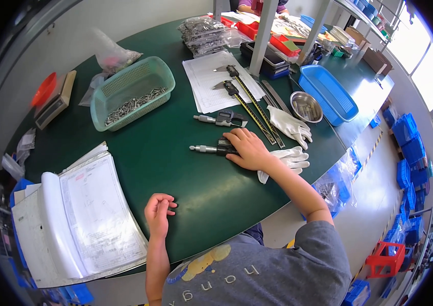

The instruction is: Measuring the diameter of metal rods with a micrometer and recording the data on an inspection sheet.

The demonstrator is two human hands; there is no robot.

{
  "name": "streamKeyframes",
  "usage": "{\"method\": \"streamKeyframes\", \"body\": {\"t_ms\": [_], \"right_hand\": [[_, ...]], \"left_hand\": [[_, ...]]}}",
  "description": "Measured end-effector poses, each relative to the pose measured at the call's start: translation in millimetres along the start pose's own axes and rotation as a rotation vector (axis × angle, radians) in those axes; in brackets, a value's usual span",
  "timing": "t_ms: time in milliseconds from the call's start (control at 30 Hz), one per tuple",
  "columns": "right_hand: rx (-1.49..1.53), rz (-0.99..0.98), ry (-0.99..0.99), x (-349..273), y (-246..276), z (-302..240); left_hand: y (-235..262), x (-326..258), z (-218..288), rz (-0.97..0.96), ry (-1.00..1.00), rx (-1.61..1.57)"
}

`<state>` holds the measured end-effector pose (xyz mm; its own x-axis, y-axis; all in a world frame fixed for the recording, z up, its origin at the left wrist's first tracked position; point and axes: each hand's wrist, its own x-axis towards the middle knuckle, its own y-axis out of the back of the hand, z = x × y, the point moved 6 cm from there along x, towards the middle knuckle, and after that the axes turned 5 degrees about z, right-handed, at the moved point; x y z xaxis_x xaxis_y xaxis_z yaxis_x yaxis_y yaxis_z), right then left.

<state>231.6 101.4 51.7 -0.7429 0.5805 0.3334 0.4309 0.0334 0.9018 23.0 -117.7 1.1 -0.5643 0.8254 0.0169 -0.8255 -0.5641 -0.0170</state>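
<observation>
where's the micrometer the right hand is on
In the head view the micrometer lies mid-table on the green mat, under the right hand, just below a second micrometer and left of the white gloves.

The bench (175, 168) has a smooth dark green top with a soft sheen. Under the right hand (249, 150) lies a micrometer (211, 149) with a bright metal spindle and a black matt plastic body. Two gloves (290, 125) beside it are white knitted cloth. The long calipers (249, 104) are brushed steel with black plastic heads. The small bowl (306, 106) is polished, glossy metal. The green basket (132, 92) is perforated plastic holding shiny metal screws (132, 105). The blue tray (328, 94) is plastic mesh. The open binder (86, 214) holds matt white paper in glossy sleeves.
</observation>
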Motion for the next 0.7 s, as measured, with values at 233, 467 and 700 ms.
{"method": "streamKeyframes", "body": {"t_ms": [233,467,700], "right_hand": [[-0.236,0.037,-0.043,50,-25,6],[-0.157,0.005,0.119,39,-33,11],[0.099,0.096,0.126,42,-5,19]], "left_hand": [[2,-1,-2,-0.008,0.018,-0.007],[7,6,3,0.066,0.253,-0.089],[-27,66,37,0.006,0.235,-0.031]]}}
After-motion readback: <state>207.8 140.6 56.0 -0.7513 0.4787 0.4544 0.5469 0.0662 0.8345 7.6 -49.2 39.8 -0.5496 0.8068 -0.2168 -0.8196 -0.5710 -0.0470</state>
